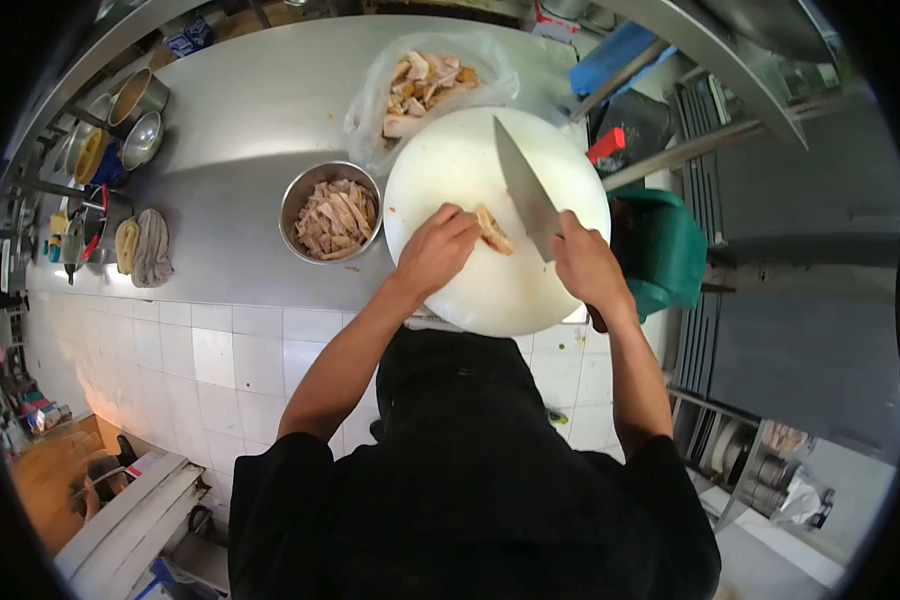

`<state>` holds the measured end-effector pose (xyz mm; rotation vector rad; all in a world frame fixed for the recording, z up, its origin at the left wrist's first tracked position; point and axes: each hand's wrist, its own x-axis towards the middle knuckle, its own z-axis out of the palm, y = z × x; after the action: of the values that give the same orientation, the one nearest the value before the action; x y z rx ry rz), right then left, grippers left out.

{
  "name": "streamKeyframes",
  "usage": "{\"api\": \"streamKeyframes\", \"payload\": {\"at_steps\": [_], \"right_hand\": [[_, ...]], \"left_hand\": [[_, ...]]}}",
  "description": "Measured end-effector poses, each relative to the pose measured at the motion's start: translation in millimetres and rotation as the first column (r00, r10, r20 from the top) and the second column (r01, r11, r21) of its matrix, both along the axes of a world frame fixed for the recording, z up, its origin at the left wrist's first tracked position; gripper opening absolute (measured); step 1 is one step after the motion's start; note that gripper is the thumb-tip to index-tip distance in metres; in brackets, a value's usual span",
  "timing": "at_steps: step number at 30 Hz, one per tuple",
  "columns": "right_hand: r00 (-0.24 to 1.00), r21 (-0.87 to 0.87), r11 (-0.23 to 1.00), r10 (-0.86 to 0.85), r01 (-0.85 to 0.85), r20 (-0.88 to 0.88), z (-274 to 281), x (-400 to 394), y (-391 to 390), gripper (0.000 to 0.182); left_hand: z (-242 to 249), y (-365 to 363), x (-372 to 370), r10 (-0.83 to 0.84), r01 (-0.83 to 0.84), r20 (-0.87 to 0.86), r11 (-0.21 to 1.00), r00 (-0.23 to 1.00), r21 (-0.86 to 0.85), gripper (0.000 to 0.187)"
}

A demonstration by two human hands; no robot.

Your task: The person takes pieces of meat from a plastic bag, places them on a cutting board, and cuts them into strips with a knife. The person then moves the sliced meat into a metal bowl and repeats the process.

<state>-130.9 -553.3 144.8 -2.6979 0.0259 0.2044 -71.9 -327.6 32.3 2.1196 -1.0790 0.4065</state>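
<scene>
There are one chef's knife, one round cutting board, one plastic bag, one meat-filled bowl and two cloths.

The knife in the right grip has a smooth grey metal blade, and the round cutting board beneath both grips looks like smooth white plastic with a soft sheen. Left of the left grip sits a bowl of shiny metal on a counter of smooth, satin metal, and ahead of that grip lies a bag of thin, crinkled, translucent plastic. Right of the right grip is a green container of smooth, glossy plastic; far left of the left grip, a grey cloth looks matt and rough.
</scene>
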Motion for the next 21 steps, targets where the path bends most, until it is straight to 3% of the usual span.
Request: {"api": "streamKeyframes", "payload": {"at_steps": [5,10,12,13,17,21], "right_hand": [[0.992,-0.038,0.992,-0.118,0.119,0.034,67,-6,28,0.018],[0.985,-0.144,0.989,0.005,-0.030,-0.171,-18,9,40,0.022],[0.994,0.163,0.983,0.074,-0.086,0.082,-23,16,13,0.023],[0.996,0.138,0.990,0.020,-0.008,-0.088,-13,20,2,0.022],[0.999,-0.031,0.999,-0.010,0.011,0.038,27,8,9,0.019],[1.000,-0.116,0.993,0.002,-0.002,-0.001,34,2,43,0.020]], "left_hand": [[-2,-1,0,0.009,-0.009,-0.001,0.999,1.000,0.038,0.021],[2,-2,1,0.023,-0.021,0.087,1.000,0.996,-0.017,0.021],[1,-1,1,0.025,-0.025,0.068,1.000,0.997,0.000,0.021],[0,-1,1,0.015,-0.016,0.045,1.000,0.999,0.022,0.022],[-2,-1,1,0.034,-0.035,0.039,0.999,0.999,0.021,0.021],[1,-3,-1,0.048,-0.048,0.075,0.999,0.996,0.002,0.020]]}}
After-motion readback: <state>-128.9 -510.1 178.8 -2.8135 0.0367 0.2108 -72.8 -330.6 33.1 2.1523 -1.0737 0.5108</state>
